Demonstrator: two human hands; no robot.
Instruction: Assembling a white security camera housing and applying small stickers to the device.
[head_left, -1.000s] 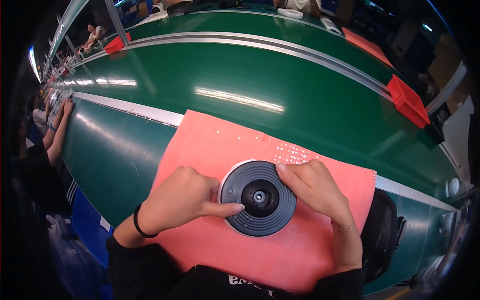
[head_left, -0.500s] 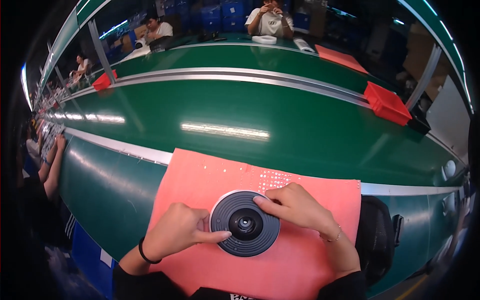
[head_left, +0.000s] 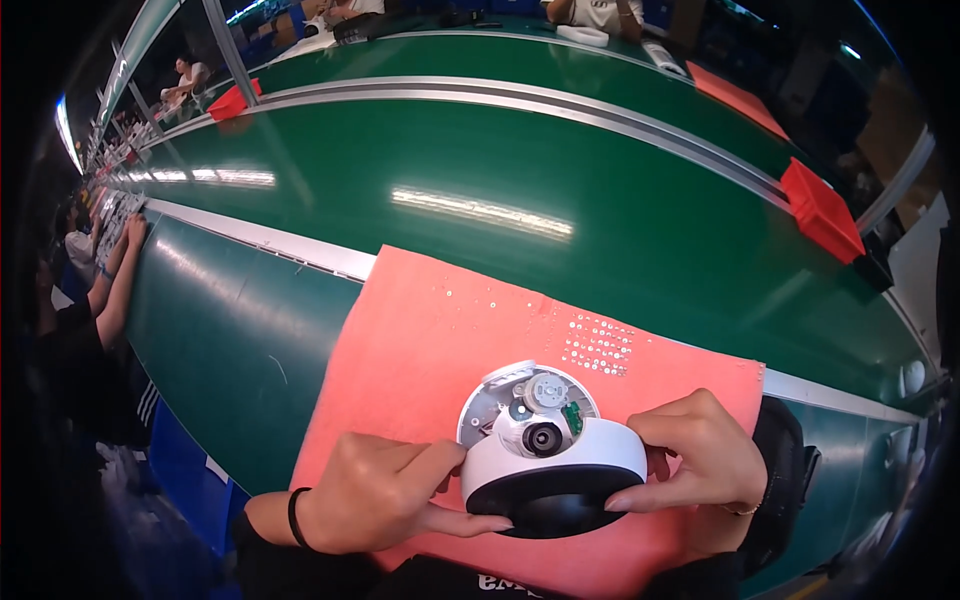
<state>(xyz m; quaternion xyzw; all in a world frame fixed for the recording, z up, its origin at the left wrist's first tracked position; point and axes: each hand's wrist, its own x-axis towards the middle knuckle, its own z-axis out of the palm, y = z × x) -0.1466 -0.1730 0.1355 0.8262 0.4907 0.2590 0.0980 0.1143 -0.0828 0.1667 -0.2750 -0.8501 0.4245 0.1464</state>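
Between my hands is a round white camera housing with a black face on its near side, the shell (head_left: 590, 455) tilted toward me. Behind its rim the inside shows: a dark lens (head_left: 542, 440), a silvery round motor (head_left: 547, 392) and a bit of green circuit board (head_left: 572, 418). My left hand (head_left: 385, 490) grips the shell's left edge, thumb on the black face. On the right edge my right hand (head_left: 705, 455) does the same, fingers curled behind. The salmon mat (head_left: 400, 340) lies beneath. Whether the shell is apart from the inner base, I cannot tell.
Rows of small screws (head_left: 597, 345) lie on the mat's far part. Beyond runs a long green belt (head_left: 320, 190), with a red bin (head_left: 822, 212) at right. A co-worker's arms (head_left: 115, 275) are at far left. A black padded object (head_left: 782, 470) stands beside the mat.
The grey ribbed disc that faced up is out of sight. The housing has been tilted, showing its inner parts, and both hands have moved to its sides. The view has shifted.
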